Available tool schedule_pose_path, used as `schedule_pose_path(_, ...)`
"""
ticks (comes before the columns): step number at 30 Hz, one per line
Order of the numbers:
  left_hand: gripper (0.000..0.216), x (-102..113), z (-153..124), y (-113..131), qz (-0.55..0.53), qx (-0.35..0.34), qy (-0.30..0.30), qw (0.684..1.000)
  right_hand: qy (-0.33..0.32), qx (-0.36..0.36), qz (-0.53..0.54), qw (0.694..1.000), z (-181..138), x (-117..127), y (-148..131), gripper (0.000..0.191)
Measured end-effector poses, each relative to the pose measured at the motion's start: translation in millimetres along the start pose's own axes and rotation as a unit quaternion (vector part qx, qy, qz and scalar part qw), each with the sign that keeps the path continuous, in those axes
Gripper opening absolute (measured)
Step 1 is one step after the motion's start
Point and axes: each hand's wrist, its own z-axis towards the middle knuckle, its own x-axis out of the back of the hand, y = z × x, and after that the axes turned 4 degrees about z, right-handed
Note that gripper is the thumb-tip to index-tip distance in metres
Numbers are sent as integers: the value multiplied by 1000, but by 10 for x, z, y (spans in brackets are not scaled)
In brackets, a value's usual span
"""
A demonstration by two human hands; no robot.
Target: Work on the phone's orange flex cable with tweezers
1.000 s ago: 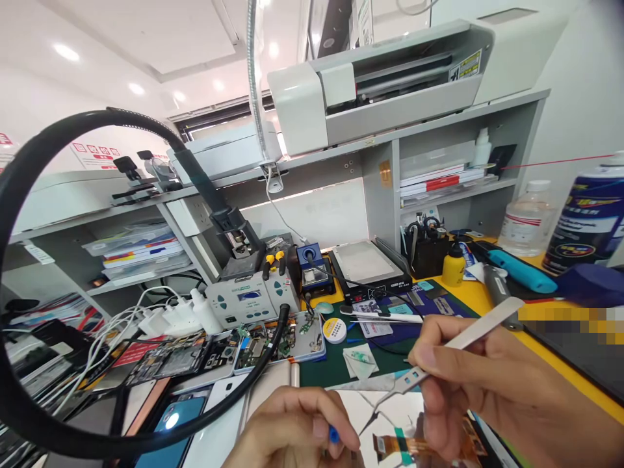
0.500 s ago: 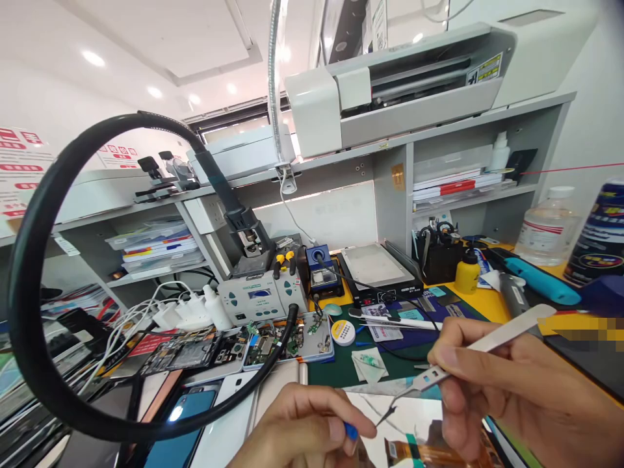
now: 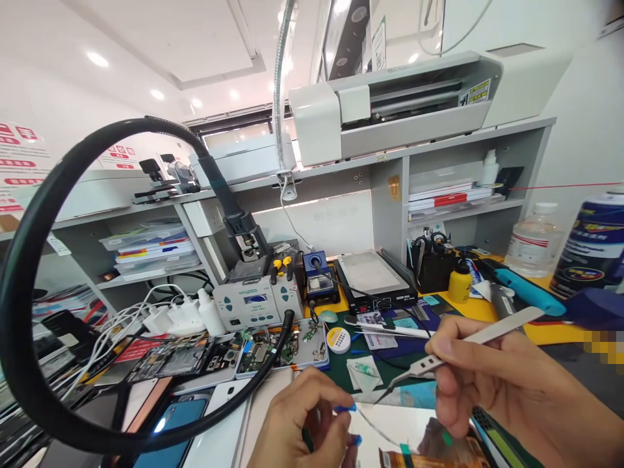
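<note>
Left hand (image 3: 299, 422), at six o'clock, pinches a tiny blue tab (image 3: 347, 408), light, flimsy, best nipped at its edge. At four o'clock, right hand (image 3: 492, 383) squeezes steel tweezers (image 3: 439, 354), tips nearing the tab.

Left hand (image 3: 305, 422) fingers curled, apparently pinching; right hand (image 3: 492, 383) closed, pinch grip.

You're at a phone repair bench: soldering station (image 3: 248, 302), opened phones (image 3: 234, 354), and tool-cluttered shelves (image 3: 390, 188).
</note>
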Motion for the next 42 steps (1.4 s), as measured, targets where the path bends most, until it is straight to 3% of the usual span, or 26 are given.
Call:
schedule_pose_path(4,24,49,68,56,-1,88,-4,996,33,28,-4,999,49,-5,-57,25)
schedule_pose_path(7,33,107,188,102,49,173,-43,983,46,37,-7,998,87,51,-99,25)
schedule_pose_path(9,34,118,309,115,83,188,-67,976,56,46,-11,997,112,87,-110,25)
schedule_pose_path(13,23,42,624,103,144,160,-96,972,70,67,-15,995,166,114,-107,24)
schedule_pose_path(18,23,-147,996,67,287,61,-129,947,75,84,-18,993,215,126,-106,22)
schedule_pose_path(24,20,-311,1192,16,359,23,-165,918,74,96,-15,993,204,163,-117,23)
schedule_pose_path(29,20,-118,1169,140,282,4,-154,947,72,102,-5,992,205,189,-159,23)
schedule_pose_path(34,39,84,859,359,139,73,-147,977,60,95,-2,994,166,147,-154,24)
schedule_pose_path(38,46,39,548,406,19,112,-132,985,41,73,-7,996,136,84,-92,26)
schedule_pose_path(42,44,-89,377,377,-78,113,-49,989,26,53,-15,998,149,50,-41,28)
